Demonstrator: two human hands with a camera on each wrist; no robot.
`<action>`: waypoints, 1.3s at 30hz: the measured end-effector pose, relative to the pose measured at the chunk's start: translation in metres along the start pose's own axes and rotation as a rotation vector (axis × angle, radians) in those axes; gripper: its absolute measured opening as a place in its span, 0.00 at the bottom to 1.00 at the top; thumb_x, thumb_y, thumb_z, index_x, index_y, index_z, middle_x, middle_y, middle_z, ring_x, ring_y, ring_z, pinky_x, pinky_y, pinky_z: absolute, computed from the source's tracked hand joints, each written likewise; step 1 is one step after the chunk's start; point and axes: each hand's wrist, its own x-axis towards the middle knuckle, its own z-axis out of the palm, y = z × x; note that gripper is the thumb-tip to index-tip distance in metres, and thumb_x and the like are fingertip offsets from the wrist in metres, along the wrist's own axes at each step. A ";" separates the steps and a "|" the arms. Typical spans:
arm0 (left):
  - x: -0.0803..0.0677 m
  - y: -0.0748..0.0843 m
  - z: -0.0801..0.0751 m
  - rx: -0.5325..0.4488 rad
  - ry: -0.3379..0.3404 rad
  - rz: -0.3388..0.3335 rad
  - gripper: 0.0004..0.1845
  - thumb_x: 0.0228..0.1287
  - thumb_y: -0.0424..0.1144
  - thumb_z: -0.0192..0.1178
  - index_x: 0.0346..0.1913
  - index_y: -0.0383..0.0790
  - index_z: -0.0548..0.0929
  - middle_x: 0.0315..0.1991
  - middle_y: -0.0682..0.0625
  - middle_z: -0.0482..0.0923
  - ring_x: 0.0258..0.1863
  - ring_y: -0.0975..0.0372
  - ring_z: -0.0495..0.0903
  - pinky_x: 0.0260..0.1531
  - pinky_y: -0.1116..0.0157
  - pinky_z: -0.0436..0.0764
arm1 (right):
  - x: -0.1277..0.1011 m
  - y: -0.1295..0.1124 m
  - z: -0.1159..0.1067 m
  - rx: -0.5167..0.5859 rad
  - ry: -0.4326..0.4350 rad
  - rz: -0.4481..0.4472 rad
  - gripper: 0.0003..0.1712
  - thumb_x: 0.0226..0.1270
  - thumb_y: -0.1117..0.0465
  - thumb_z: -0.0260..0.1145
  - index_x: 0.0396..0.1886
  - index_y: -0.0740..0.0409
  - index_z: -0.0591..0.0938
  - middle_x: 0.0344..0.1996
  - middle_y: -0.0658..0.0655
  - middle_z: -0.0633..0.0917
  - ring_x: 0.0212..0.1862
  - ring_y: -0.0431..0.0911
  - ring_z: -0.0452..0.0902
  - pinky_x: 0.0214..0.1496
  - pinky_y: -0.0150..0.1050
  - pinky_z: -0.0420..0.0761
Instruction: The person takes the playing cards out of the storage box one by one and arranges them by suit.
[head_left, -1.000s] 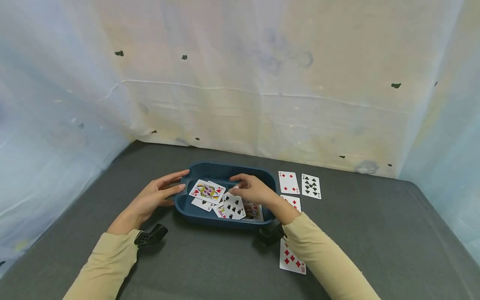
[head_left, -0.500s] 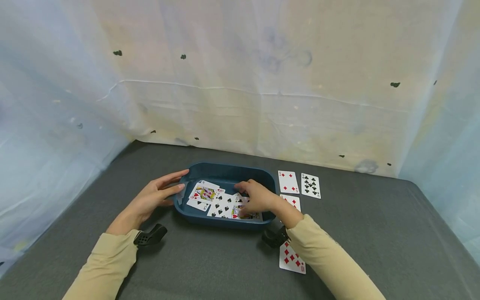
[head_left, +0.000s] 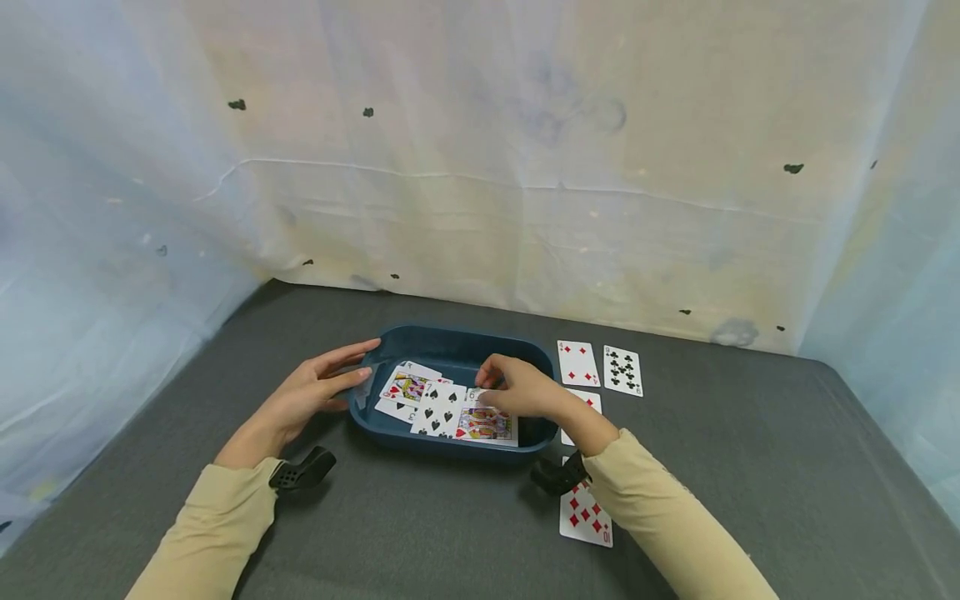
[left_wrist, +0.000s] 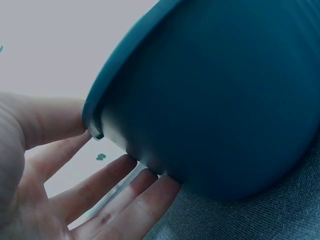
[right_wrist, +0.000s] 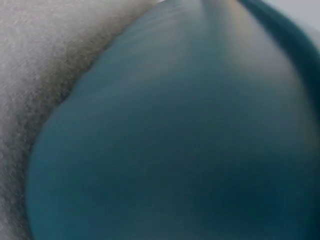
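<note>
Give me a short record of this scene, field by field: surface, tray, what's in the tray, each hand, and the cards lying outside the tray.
surface: dark grey table, pale sheet behind
tray: blue tray, near the middle of the table
tray contents: loose face-up playing cards, among them a spade card and a court card
left hand: open, straight fingers against the tray's left wall
right hand: inside the tray, fingers curled over the cards; grip unclear
outside tray: four of diamonds, clubs card, ten of diamonds

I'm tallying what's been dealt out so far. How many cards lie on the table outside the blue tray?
4: a four of diamonds and a club card beyond the tray's right end, one partly behind the right hand, a ten of diamonds nearest.
</note>
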 end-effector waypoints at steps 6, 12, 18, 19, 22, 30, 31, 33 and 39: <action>0.000 0.000 0.000 0.010 0.007 0.004 0.32 0.69 0.47 0.57 0.73 0.51 0.61 0.75 0.41 0.50 0.72 0.45 0.53 0.58 0.40 0.68 | -0.002 0.001 -0.005 0.113 0.023 -0.011 0.13 0.62 0.71 0.58 0.42 0.61 0.85 0.47 0.57 0.83 0.39 0.43 0.76 0.38 0.33 0.73; 0.000 0.000 0.001 0.015 0.003 0.014 0.32 0.69 0.47 0.58 0.73 0.50 0.61 0.75 0.40 0.49 0.72 0.44 0.52 0.58 0.39 0.67 | -0.003 0.005 -0.010 0.180 0.169 -0.040 0.15 0.61 0.70 0.63 0.48 0.59 0.85 0.48 0.58 0.84 0.36 0.43 0.75 0.38 0.34 0.74; 0.000 -0.001 0.001 0.003 0.001 0.017 0.32 0.69 0.47 0.58 0.73 0.51 0.61 0.74 0.40 0.51 0.70 0.44 0.57 0.56 0.42 0.71 | -0.007 0.008 -0.020 0.269 0.312 -0.030 0.16 0.62 0.68 0.64 0.50 0.57 0.84 0.31 0.58 0.81 0.26 0.45 0.65 0.29 0.36 0.67; 0.000 -0.001 0.001 0.000 0.002 0.018 0.32 0.69 0.47 0.58 0.73 0.51 0.61 0.74 0.40 0.51 0.70 0.45 0.57 0.56 0.43 0.71 | -0.007 0.009 -0.023 0.277 0.330 -0.026 0.16 0.62 0.67 0.65 0.50 0.57 0.84 0.30 0.58 0.80 0.26 0.46 0.63 0.29 0.36 0.65; 0.000 -0.002 0.001 -0.006 0.004 0.021 0.32 0.69 0.47 0.58 0.73 0.50 0.61 0.74 0.40 0.52 0.69 0.45 0.58 0.56 0.44 0.72 | -0.011 0.010 -0.030 0.329 0.365 -0.001 0.16 0.62 0.66 0.65 0.51 0.56 0.84 0.36 0.57 0.83 0.28 0.45 0.63 0.30 0.36 0.66; 0.001 -0.002 0.000 0.002 0.007 0.017 0.32 0.69 0.47 0.58 0.73 0.50 0.61 0.75 0.40 0.51 0.71 0.44 0.55 0.57 0.42 0.71 | -0.027 0.021 -0.048 0.382 0.415 0.059 0.17 0.64 0.65 0.65 0.53 0.55 0.83 0.56 0.55 0.80 0.30 0.45 0.59 0.34 0.36 0.64; 0.001 -0.002 0.000 0.003 0.007 0.018 0.32 0.69 0.47 0.58 0.73 0.50 0.61 0.75 0.40 0.51 0.71 0.45 0.55 0.56 0.42 0.71 | -0.029 0.024 -0.050 0.375 0.424 0.066 0.17 0.64 0.64 0.65 0.53 0.55 0.83 0.56 0.55 0.80 0.30 0.44 0.59 0.34 0.36 0.64; 0.000 -0.001 0.000 0.008 0.008 0.020 0.32 0.69 0.47 0.58 0.73 0.50 0.61 0.75 0.40 0.51 0.70 0.45 0.56 0.56 0.43 0.71 | -0.033 0.030 -0.052 0.371 0.439 0.085 0.17 0.65 0.65 0.64 0.54 0.55 0.83 0.56 0.57 0.79 0.29 0.45 0.59 0.32 0.36 0.63; -0.003 -0.001 -0.003 0.019 0.001 0.027 0.33 0.69 0.48 0.57 0.74 0.50 0.60 0.74 0.40 0.51 0.70 0.45 0.56 0.56 0.42 0.71 | -0.046 0.049 -0.057 0.386 0.476 0.116 0.19 0.66 0.66 0.62 0.56 0.59 0.80 0.59 0.59 0.76 0.36 0.43 0.63 0.37 0.34 0.67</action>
